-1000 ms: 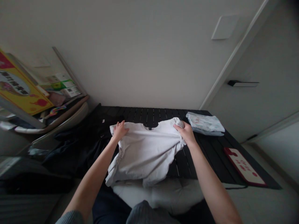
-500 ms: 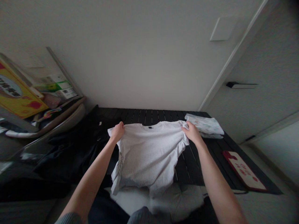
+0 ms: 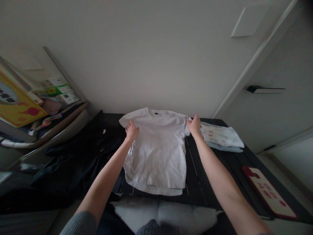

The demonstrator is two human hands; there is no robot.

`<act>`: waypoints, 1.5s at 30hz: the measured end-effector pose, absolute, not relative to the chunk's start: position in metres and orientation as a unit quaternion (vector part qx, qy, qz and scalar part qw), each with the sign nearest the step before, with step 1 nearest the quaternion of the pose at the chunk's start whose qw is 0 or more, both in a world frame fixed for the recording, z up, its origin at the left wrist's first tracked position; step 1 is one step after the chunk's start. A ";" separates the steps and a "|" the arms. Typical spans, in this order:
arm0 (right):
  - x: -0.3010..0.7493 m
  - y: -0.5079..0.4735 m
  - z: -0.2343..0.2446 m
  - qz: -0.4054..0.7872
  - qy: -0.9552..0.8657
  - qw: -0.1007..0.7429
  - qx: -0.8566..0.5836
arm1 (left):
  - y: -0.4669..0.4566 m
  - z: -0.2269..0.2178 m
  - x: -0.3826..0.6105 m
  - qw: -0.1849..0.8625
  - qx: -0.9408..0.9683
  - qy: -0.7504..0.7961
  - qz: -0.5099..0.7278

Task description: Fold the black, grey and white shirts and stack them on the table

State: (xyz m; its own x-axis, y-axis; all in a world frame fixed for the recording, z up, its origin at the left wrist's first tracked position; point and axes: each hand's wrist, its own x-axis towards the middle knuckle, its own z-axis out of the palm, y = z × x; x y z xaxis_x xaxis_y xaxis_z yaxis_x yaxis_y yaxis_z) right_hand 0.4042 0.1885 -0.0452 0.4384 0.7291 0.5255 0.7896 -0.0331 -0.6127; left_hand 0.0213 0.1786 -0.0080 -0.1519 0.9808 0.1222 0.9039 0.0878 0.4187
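Holding T-shirt sleeve edge [image 3: 187, 130], right hand [image 3: 194, 125] (folded cloth [image 3: 221, 136] beside)

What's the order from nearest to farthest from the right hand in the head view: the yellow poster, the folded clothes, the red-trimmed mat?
1. Folded clothes: just beside the right hand, on its right.
2. Red-trimmed mat: farther right, lower in the view.
3. Yellow poster: far left of the view.

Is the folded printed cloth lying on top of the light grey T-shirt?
No, the folded printed cloth lies apart from the light grey T-shirt, to its right on the black slatted table.
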 end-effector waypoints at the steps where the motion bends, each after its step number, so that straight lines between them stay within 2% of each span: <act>1: 0.400 0.188 -0.049 -0.045 -0.533 0.440 -0.722 | 0.174 -0.015 0.025 0.086 0.654 0.732 0.170; 4: 0.390 0.179 -0.061 -0.052 -0.575 0.393 -0.716 | 0.154 -0.034 0.029 0.059 0.681 0.727 0.067; 8: 0.378 0.160 -0.071 -0.006 -0.632 0.301 -0.714 | 0.122 -0.043 0.021 0.025 0.687 0.726 0.008; 13: 0.360 0.131 -0.070 0.037 -0.631 0.208 -0.747 | 0.084 -0.038 0.008 -0.035 0.702 0.711 0.013; 17: 0.344 0.097 -0.062 0.073 -0.571 0.167 -0.800 | 0.057 -0.035 0.003 -0.044 0.702 0.710 0.031; 23: 0.328 0.042 -0.050 0.201 -0.526 0.119 -0.818 | 0.018 -0.023 0.004 -0.048 0.677 0.733 0.034; 27: 0.322 0.004 -0.051 0.236 -0.550 0.138 -0.789 | -0.009 -0.016 0.003 -0.055 0.667 0.742 0.032; 31: 0.315 -0.035 -0.058 0.283 -0.611 0.193 -0.713 | -0.026 -0.020 -0.005 -0.003 0.664 0.746 0.041; 36: 0.303 -0.073 -0.074 0.302 -0.709 0.244 -0.589 | -0.032 -0.027 -0.016 0.009 0.655 0.746 0.122; 41: 0.290 -0.081 -0.087 0.228 -0.679 0.316 -0.622 | -0.031 -0.026 -0.020 0.030 0.634 0.741 0.221; 45: 0.284 -0.080 -0.088 0.131 -0.675 0.340 -0.642 | -0.028 -0.021 -0.020 -0.012 0.628 0.730 0.269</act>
State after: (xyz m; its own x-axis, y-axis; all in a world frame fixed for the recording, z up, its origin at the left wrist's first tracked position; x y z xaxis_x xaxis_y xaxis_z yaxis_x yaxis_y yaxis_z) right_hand 0.2841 -0.0800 -0.0879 0.0550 0.9551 0.2912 0.7770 0.1422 -0.6133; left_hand -0.0202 -0.0279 -0.0209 -0.2120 0.9104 0.3553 0.9230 0.0671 0.3789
